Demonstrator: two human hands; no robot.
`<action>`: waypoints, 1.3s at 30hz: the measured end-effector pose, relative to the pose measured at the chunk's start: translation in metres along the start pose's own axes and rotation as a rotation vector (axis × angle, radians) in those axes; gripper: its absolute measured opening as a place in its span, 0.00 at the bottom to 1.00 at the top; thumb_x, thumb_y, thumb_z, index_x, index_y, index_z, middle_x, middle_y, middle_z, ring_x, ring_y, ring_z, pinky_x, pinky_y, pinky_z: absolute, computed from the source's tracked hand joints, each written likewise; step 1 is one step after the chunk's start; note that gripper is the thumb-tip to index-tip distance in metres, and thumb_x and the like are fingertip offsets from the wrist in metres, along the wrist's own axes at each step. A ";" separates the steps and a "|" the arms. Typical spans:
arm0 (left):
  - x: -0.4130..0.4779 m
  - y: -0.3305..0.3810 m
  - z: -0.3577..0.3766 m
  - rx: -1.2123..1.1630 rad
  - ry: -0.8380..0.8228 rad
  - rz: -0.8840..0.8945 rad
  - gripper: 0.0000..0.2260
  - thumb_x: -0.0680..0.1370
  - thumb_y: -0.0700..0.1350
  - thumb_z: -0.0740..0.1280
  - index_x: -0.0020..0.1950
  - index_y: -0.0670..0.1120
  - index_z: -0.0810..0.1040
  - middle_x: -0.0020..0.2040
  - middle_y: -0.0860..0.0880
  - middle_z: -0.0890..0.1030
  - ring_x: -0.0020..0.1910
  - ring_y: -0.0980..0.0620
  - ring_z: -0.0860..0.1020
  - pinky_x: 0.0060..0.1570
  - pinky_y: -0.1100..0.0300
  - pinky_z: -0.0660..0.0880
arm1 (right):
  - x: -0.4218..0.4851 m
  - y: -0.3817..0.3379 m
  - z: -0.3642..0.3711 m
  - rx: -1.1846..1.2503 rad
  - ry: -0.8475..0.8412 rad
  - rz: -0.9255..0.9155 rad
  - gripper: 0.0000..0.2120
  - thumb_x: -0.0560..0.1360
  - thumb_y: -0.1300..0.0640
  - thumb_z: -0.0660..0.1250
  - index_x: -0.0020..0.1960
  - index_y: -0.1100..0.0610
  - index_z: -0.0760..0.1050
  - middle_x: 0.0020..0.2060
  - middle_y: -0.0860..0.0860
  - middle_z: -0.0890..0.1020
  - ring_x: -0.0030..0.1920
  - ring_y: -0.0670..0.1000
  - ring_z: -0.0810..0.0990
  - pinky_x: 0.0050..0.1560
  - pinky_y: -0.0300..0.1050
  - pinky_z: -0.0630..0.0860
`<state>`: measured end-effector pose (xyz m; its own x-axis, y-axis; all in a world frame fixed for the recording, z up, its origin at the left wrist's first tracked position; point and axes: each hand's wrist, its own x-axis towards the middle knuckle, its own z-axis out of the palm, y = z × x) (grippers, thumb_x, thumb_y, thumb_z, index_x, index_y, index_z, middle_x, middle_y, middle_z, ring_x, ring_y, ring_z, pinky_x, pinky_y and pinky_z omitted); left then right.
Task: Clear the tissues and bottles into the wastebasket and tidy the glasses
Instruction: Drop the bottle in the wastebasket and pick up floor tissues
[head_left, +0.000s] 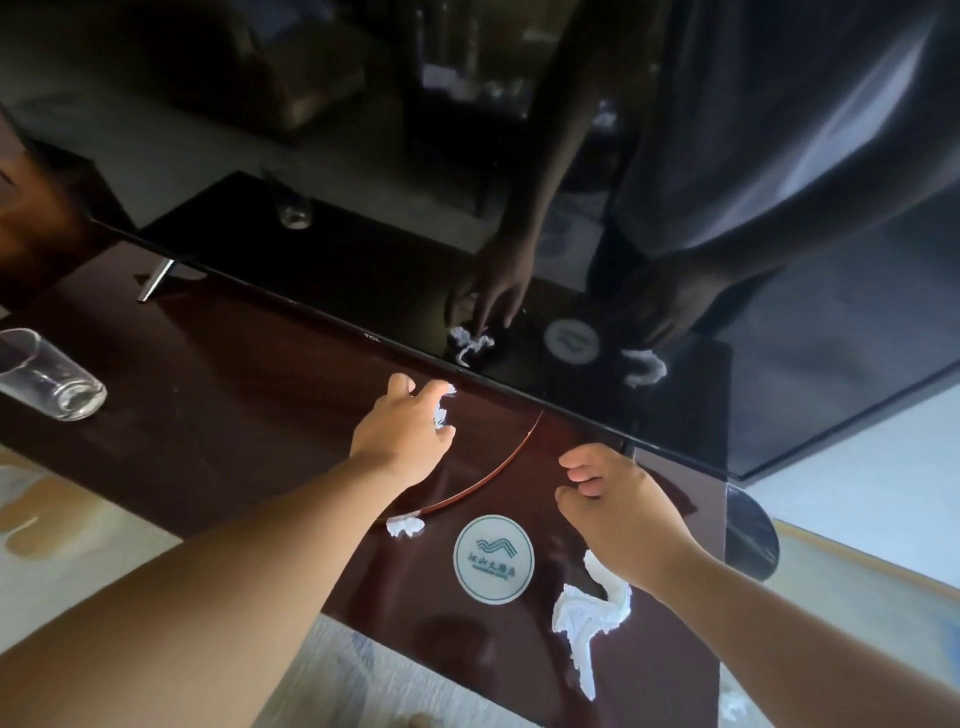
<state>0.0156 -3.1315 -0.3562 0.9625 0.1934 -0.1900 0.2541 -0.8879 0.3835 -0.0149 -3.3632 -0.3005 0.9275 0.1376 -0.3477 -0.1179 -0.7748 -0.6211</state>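
Note:
My left hand (402, 434) reaches to the foot of the TV screen and pinches a small crumpled white tissue (441, 413) between thumb and fingers. My right hand (615, 501) hovers over the dark red cabinet top (234, 395) with loosely curled fingers and holds nothing. A long twisted white tissue (584, 618) lies just below that hand's wrist. Another small tissue scrap (405, 526) lies under my left forearm. An empty clear glass (49, 376) stands at the far left.
A black TV screen (571, 182) fills the back and mirrors my hands and the tissues. A round white coaster (493, 558) lies between my arms. A TV leg (156, 278) stands at left. Pale carpet (363, 675) runs below the cabinet's front edge.

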 end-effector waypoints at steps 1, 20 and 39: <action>0.004 0.000 0.001 0.013 -0.011 0.000 0.21 0.77 0.53 0.63 0.70 0.59 0.65 0.66 0.49 0.63 0.59 0.45 0.73 0.50 0.53 0.73 | 0.000 0.001 0.001 0.001 -0.002 0.007 0.15 0.75 0.54 0.67 0.61 0.46 0.75 0.54 0.43 0.79 0.53 0.43 0.78 0.50 0.35 0.71; -0.033 -0.002 -0.003 -0.129 0.012 0.073 0.09 0.75 0.36 0.60 0.51 0.45 0.75 0.53 0.46 0.74 0.49 0.44 0.76 0.43 0.58 0.66 | -0.028 0.019 -0.004 -0.013 0.017 0.012 0.15 0.76 0.55 0.67 0.62 0.48 0.75 0.53 0.44 0.79 0.52 0.44 0.78 0.52 0.35 0.71; -0.106 -0.013 0.009 -0.178 0.033 -0.055 0.09 0.76 0.38 0.59 0.46 0.47 0.78 0.49 0.49 0.80 0.48 0.49 0.77 0.48 0.56 0.72 | -0.051 0.069 0.027 -0.433 -0.229 -0.068 0.41 0.67 0.40 0.73 0.75 0.45 0.58 0.74 0.49 0.57 0.71 0.56 0.61 0.67 0.53 0.69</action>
<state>-0.0910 -3.1446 -0.3494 0.9486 0.2558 -0.1863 0.3162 -0.7885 0.5275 -0.0799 -3.4069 -0.3448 0.8204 0.2909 -0.4922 0.1433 -0.9380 -0.3156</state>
